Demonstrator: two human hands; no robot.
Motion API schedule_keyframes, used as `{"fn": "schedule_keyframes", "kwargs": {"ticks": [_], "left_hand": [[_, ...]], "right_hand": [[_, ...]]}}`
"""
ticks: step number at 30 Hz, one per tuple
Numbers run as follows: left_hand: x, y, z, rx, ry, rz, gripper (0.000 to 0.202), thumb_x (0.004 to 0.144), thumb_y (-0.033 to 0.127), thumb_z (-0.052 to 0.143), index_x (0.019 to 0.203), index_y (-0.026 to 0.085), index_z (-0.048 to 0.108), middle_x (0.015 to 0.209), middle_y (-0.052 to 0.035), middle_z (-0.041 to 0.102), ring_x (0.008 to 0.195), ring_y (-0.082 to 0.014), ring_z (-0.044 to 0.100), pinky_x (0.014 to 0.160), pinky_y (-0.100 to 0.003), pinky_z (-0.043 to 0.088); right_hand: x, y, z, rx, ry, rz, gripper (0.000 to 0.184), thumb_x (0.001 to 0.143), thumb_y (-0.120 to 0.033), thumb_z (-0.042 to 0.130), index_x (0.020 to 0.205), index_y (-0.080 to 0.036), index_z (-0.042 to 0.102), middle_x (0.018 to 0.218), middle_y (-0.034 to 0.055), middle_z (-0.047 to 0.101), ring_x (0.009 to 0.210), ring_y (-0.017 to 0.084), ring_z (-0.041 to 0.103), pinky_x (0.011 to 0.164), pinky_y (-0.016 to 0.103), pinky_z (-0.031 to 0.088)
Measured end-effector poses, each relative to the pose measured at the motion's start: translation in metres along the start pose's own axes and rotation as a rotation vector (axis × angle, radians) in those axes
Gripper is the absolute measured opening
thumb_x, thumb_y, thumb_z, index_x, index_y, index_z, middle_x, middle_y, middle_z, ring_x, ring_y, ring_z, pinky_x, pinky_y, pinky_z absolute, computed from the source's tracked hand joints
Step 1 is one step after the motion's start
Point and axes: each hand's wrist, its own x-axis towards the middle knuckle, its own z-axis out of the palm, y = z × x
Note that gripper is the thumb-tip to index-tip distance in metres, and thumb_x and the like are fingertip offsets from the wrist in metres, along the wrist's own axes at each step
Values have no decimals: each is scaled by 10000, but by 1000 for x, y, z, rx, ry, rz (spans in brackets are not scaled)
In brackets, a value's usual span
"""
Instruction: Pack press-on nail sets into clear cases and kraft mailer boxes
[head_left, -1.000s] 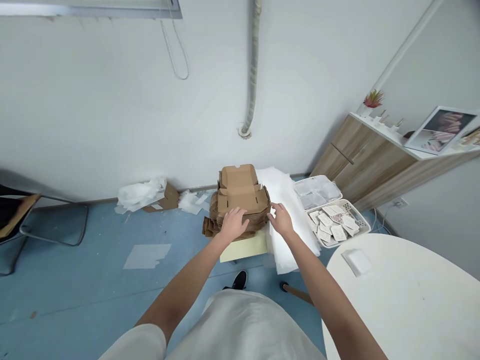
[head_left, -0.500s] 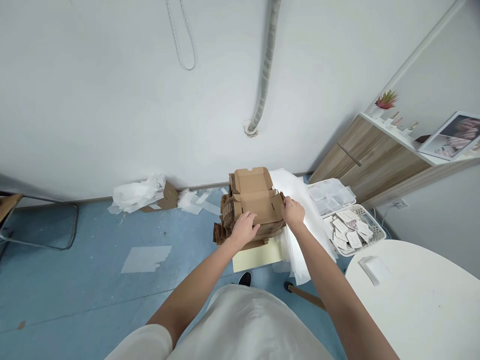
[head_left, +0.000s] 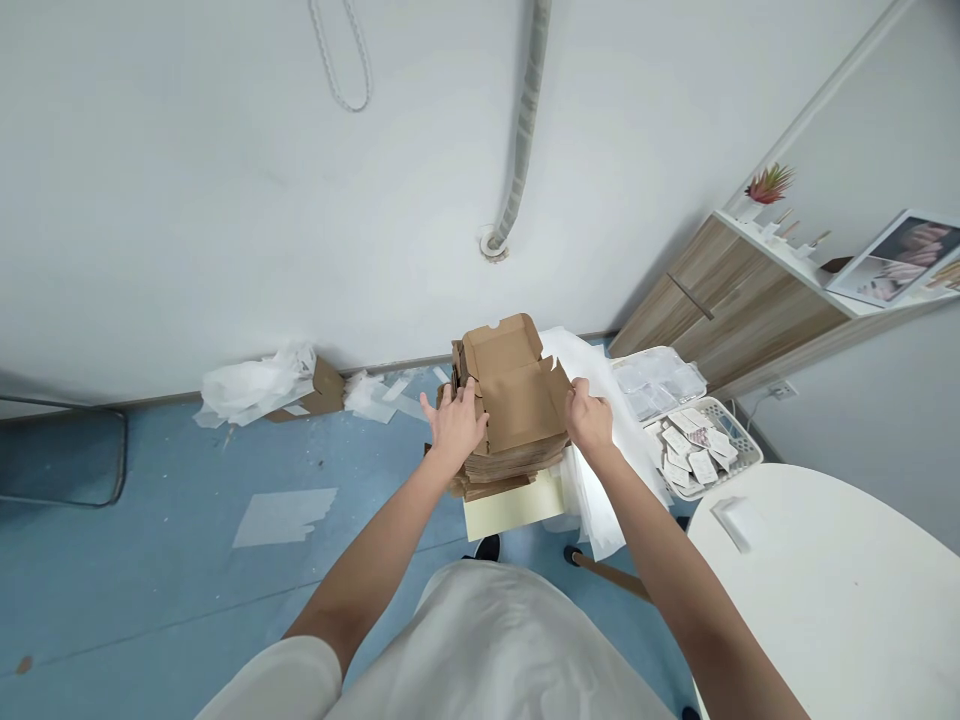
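A stack of flattened brown cardboard boxes [head_left: 517, 462] stands in front of me, with the top cardboard box [head_left: 521, 405] unfolded and its lid flap pointing toward the wall. My left hand [head_left: 456, 425] rests on the left side of this box, fingers spread over its edge. On the right side, my right hand [head_left: 589, 415] has its fingers closed around the box's side flap, which is bent upward. Beneath the stack a pale yellow sheet [head_left: 514, 508] sticks out toward me.
White sheet material [head_left: 592, 375] lies right of the stack. Beyond it sit a white basket of cards [head_left: 750, 455] and a tray of clear packets [head_left: 660, 380]. A round white table [head_left: 832, 590] stands at right. By the wall are a small carton [head_left: 326, 388] and plastic wrapping [head_left: 259, 385].
My left hand has moved from the box's front edge to its left side, and its fingers have spread. My right hand stays on the right flap; the top box looks slightly raised.
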Motion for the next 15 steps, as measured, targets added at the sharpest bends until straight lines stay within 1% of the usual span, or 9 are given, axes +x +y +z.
{"fn": "schedule_keyframes", "kwargs": {"ticks": [4, 7, 10, 13, 15], "left_hand": [[4, -4, 1, -17, -22, -33, 660, 746, 338, 505, 1313, 136, 236, 1158, -179, 517, 1182, -340, 333, 955, -605, 62], [5, -4, 3, -23, -39, -38, 673, 737, 349, 521, 1308, 126, 244, 1125, -183, 538, 1170, -347, 350, 955, -602, 75], [8, -5, 4, -34, -39, -55, 683, 739, 363, 523, 1307, 111, 239, 1093, -190, 555, 1166, -343, 362, 962, -580, 111], [14, -8, 3, -83, -11, -99, 690, 752, 380, 506, 1311, 92, 224, 1075, -192, 565, 1115, -327, 428, 964, -554, 152], [19, -10, 4, -144, 7, -123, 648, 770, 385, 479, 1305, 105, 244, 1035, -169, 592, 1053, -309, 487, 962, -548, 167]], "right_hand": [[-9, 3, -7, 239, 71, 49, 284, 855, -259, 216, 1077, -151, 356, 640, 45, 600, 509, 187, 498, 541, 261, 274], [-16, 4, -10, 376, 155, 18, 289, 855, -280, 225, 1089, -170, 353, 734, 57, 612, 565, 198, 531, 544, 269, 314], [-18, 5, -14, 449, 273, 5, 280, 848, -296, 255, 1076, -177, 364, 812, 71, 608, 621, 200, 553, 562, 282, 346], [-17, 9, -20, 518, 361, 8, 266, 844, -307, 283, 1059, -175, 369, 800, 67, 597, 625, 188, 550, 563, 283, 359], [-17, 15, -23, 580, 392, 17, 259, 843, -314, 297, 1047, -173, 369, 782, 60, 586, 610, 173, 540, 562, 280, 366]]}}
